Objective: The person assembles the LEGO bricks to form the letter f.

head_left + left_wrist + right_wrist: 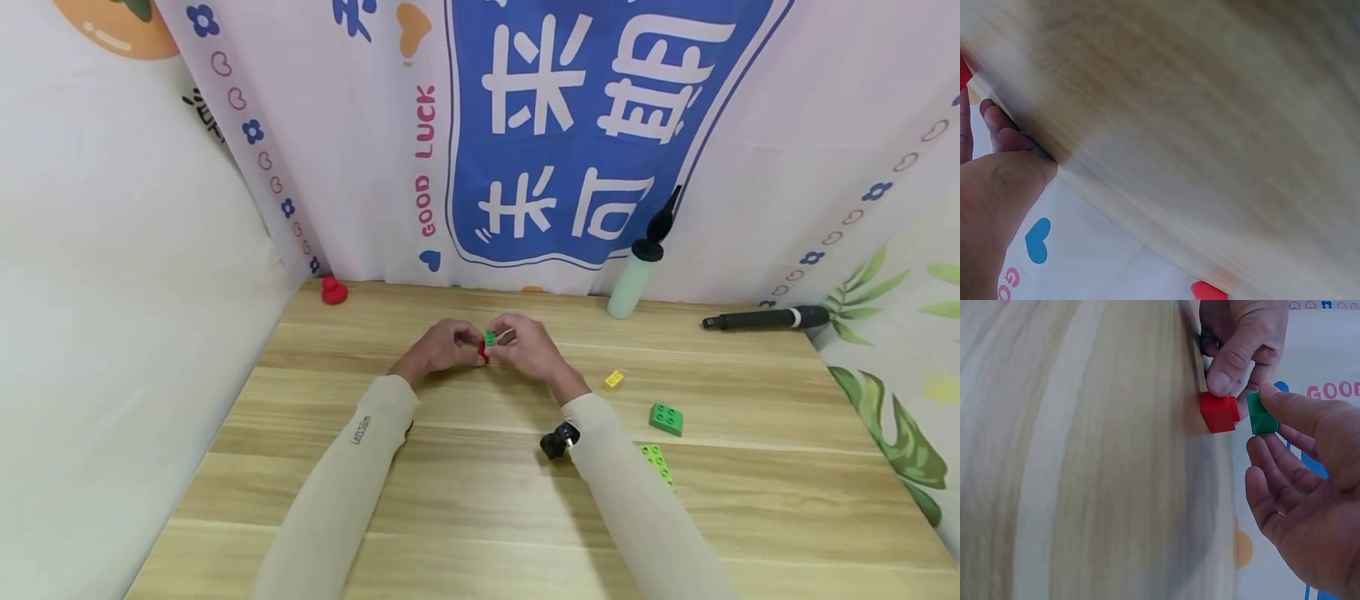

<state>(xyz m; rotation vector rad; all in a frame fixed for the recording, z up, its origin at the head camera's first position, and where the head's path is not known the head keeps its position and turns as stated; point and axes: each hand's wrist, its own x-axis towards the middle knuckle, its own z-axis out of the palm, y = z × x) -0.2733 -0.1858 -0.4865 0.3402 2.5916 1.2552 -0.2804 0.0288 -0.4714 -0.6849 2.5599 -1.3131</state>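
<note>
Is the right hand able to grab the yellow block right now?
Probably yes: the yellow block lies near the right hand, with nothing seen in between. But that hand pinches a small green block, so it might have to put that down first.

The red brick point(1217, 413) and small green brick point(1262, 414) look like smooth plastic; the table point(465, 517), grained wood; the sleeves point(326, 500), matt cloth.

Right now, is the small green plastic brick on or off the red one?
Off: right wrist view shows the green brick and red brick apart.
</note>
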